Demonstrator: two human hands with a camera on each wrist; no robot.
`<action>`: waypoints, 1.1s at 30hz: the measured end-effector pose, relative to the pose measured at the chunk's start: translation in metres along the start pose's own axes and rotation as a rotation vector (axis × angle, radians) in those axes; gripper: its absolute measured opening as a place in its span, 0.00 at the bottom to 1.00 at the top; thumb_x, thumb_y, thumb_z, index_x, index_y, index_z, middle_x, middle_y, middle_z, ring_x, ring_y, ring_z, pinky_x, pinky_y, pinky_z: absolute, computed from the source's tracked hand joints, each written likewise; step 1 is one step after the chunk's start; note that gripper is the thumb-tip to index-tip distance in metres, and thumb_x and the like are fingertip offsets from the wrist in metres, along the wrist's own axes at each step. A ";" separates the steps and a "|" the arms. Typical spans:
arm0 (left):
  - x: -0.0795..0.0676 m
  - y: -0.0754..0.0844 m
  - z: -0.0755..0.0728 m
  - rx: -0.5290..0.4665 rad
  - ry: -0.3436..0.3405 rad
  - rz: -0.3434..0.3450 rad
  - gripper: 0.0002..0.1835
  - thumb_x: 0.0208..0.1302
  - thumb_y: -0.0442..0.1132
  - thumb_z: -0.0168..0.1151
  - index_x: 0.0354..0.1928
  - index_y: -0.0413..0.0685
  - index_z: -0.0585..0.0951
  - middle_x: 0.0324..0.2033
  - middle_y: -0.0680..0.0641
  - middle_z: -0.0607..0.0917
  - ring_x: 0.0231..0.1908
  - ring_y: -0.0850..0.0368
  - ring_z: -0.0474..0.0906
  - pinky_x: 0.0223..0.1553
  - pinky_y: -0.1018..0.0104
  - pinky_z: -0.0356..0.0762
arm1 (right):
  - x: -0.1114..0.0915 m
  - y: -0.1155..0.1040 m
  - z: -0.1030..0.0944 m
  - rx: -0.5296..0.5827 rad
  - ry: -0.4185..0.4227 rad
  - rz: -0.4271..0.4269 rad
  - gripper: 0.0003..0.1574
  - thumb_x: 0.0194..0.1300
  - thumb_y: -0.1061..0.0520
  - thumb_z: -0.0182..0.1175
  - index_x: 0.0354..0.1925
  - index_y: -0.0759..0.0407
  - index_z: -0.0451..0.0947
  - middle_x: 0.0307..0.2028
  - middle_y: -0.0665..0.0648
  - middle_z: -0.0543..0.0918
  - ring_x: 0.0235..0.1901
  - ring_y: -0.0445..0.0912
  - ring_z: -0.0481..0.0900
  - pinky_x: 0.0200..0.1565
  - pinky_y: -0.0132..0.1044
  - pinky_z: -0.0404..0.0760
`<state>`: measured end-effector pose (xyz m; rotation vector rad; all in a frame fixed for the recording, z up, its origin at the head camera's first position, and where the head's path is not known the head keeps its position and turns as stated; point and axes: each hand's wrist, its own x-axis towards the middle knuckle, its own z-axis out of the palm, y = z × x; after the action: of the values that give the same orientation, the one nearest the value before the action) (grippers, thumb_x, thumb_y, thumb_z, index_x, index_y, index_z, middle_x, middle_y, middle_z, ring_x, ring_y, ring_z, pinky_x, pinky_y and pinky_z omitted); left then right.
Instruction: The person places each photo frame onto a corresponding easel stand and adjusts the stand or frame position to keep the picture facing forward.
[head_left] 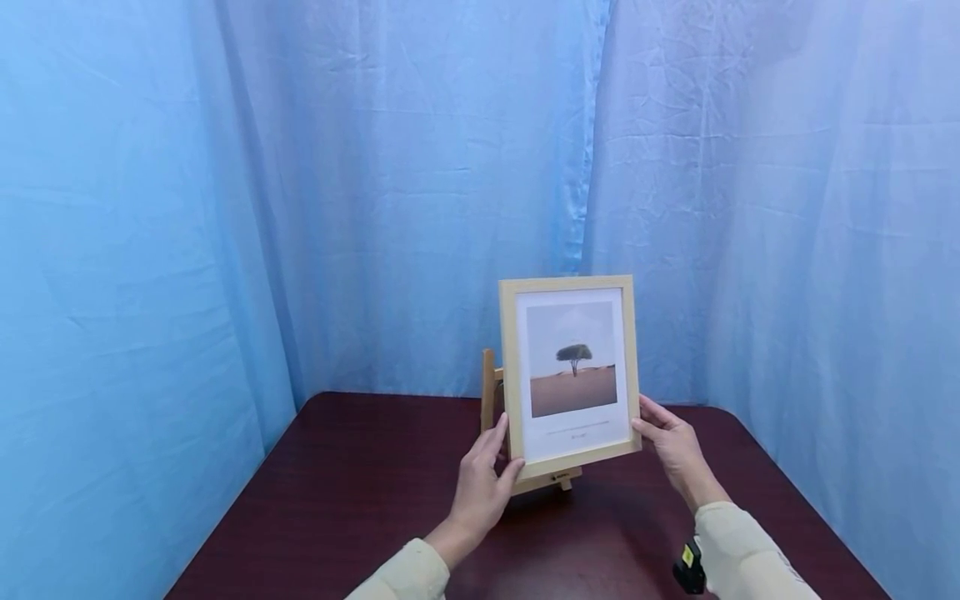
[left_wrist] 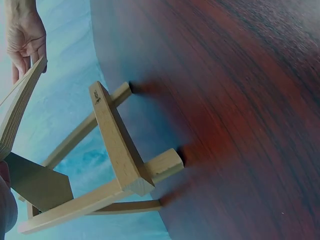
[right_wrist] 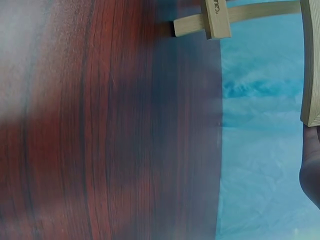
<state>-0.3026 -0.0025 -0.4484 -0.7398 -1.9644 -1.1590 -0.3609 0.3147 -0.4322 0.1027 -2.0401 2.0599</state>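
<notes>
Both hands hold a pale wooden picture frame (head_left: 570, 454) with a print of a lone tree, tilted slightly, in the head view. My left hand (head_left: 480, 483) grips its lower left edge, thumb in front. At the lower right edge, my right hand (head_left: 675, 450) pinches the frame with thumb and fingers. Behind the frame stands a small wooden easel (head_left: 487, 392), mostly hidden. In the left wrist view, the easel's ledge (left_wrist: 117, 137) is bare and the frame (left_wrist: 22, 110) is apart from it. A dark flat panel (left_wrist: 40, 182) shows behind the frame.
The easel's legs rest on a dark red-brown wooden table (head_left: 360, 500) with rounded far corners. Light blue curtains (head_left: 420, 208) hang behind it and along both sides. A black device with a yellow label (head_left: 688, 567) is on the right wrist.
</notes>
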 end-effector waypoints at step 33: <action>-0.016 -0.028 -0.017 0.053 -0.001 -0.153 0.39 0.56 0.27 0.72 0.70 0.40 0.69 0.43 0.46 0.82 0.38 0.56 0.78 0.39 0.61 0.81 | 0.004 0.022 0.042 -0.089 0.057 0.037 0.34 0.69 0.66 0.61 0.71 0.65 0.65 0.52 0.50 0.82 0.42 0.31 0.79 0.43 0.29 0.79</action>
<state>-0.3100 -0.0319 -0.4686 -0.5708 -2.0734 -1.1904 -0.3743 0.2731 -0.4521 -0.0093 -2.1105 1.9659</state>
